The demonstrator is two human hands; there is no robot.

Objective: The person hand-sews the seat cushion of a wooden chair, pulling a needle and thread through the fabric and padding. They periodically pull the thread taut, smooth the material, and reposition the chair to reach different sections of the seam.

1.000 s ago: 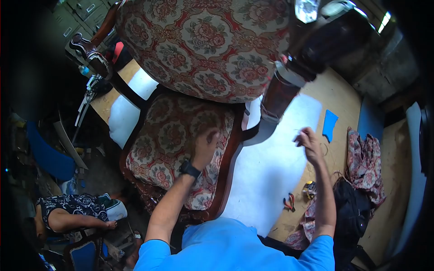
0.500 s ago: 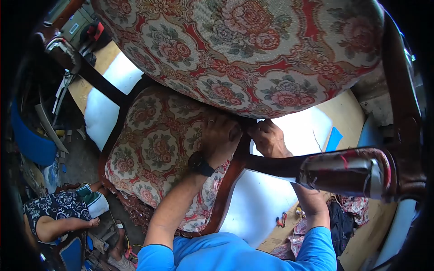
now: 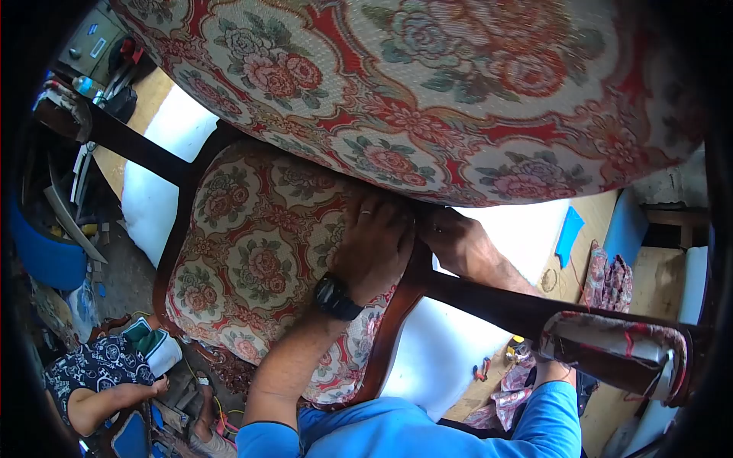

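Note:
A dark wooden chair frame holds a floral upholstered panel below me, and a larger floral cushion bulges above it. My left hand, with a ring and a black watch on the wrist, lies on the lower panel near its right edge, fingers stretched toward the gap under the cushion. Just across the wooden upright, my right hand has its fingers bent in against the frame; what they hold, if anything, is hidden. The right forearm passes beneath the padded armrest.
White foam sheeting lies under the chair on a wooden surface, with red-handled pliers, floral fabric scraps and a blue piece nearby. At lower left is another person. A second arm of the chair extends left.
The view has shifted closer, so the upper cushion looks larger and the right armrest sits lower. Both hands stay at the same joint; my right forearm shows more above the armrest.

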